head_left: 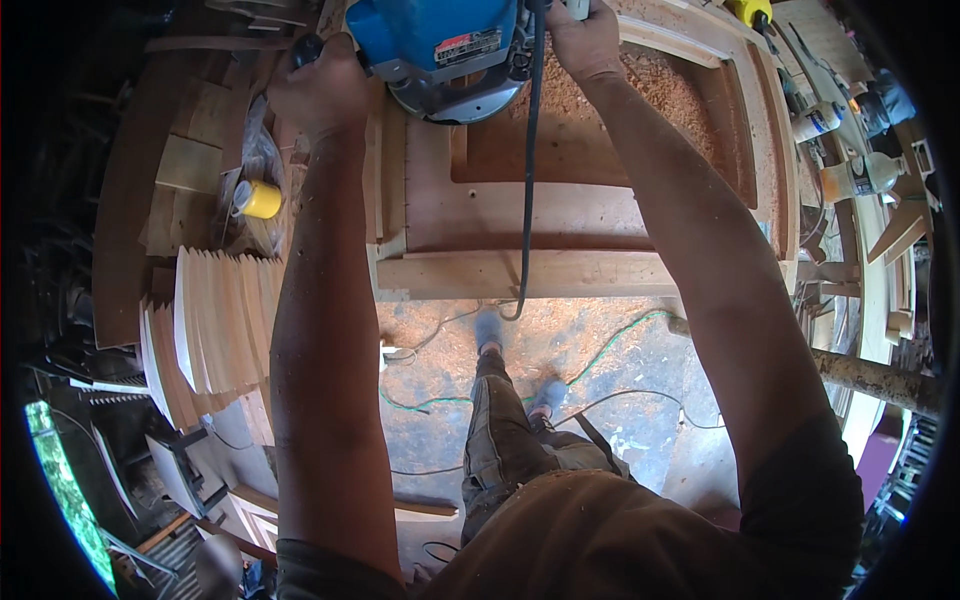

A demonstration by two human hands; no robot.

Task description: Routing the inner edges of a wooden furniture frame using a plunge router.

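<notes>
A blue router (432,38) with a rounded metal base rests over a wooden frame (590,270) at the top of the view. My left hand (322,92) is closed round its black side knob. The right hand (588,42) grips the router's other side, where the handle is mostly hidden and a pale part shows by the fingers. A dark power cord (531,160) hangs from that side over the frame's near edge. Beneath the router, a recessed brown panel (600,215) lies within the frame, and wood shavings (575,115) cover part of it. The router's cutter is out of sight.
Left of the frame are a yellow-and-white container (258,199) and stacked wood pieces with a zigzag edge (230,320). Bottles (865,175) and offcuts line the right side. Across the shavings-strewn floor (430,345), a green cable (610,343) and dark cables run around my feet.
</notes>
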